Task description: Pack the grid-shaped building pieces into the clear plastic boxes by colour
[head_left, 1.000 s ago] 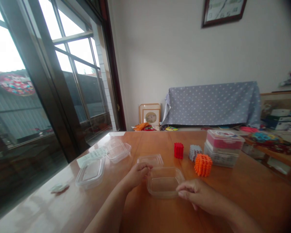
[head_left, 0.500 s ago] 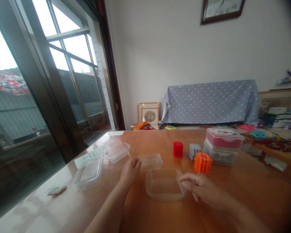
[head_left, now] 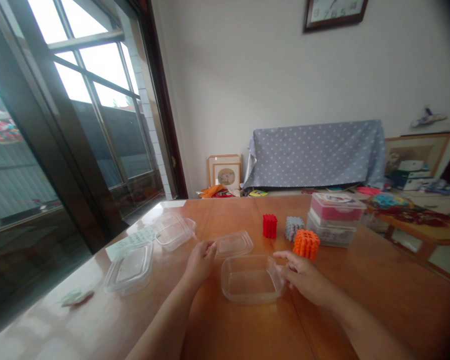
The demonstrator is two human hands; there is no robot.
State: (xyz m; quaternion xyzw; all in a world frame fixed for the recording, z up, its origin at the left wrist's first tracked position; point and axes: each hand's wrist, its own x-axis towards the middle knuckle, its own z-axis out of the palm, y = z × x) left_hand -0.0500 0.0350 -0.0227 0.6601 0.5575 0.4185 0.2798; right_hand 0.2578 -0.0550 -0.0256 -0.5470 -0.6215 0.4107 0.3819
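Observation:
A clear plastic container (head_left: pixel 252 286) without a lid stands on the wooden table in front of me. My right hand (head_left: pixel 298 272) is at its right rim, index finger stretched out and fingers apart. My left hand (head_left: pixel 201 259) is closed beside the left end of a clear lid (head_left: pixel 234 244), its fingertips at the lid's edge; whether it grips the lid is hard to tell. Behind my right hand sit an orange block (head_left: pixel 306 244), a grey block (head_left: pixel 294 228) and a red block (head_left: pixel 269 226).
Two stacked boxes (head_left: pixel 336 220) stand at the back right. On the left lie a closed clear container (head_left: pixel 129 267), more clear plastic containers (head_left: pixel 172 230), a sheet of paper (head_left: pixel 116 245) and a small pale packet (head_left: pixel 76 297).
The whole view has shifted slightly. My right hand's index finger is more stretched out above the container's right rim, and the fingers have spread. My left hand stays near the lid.

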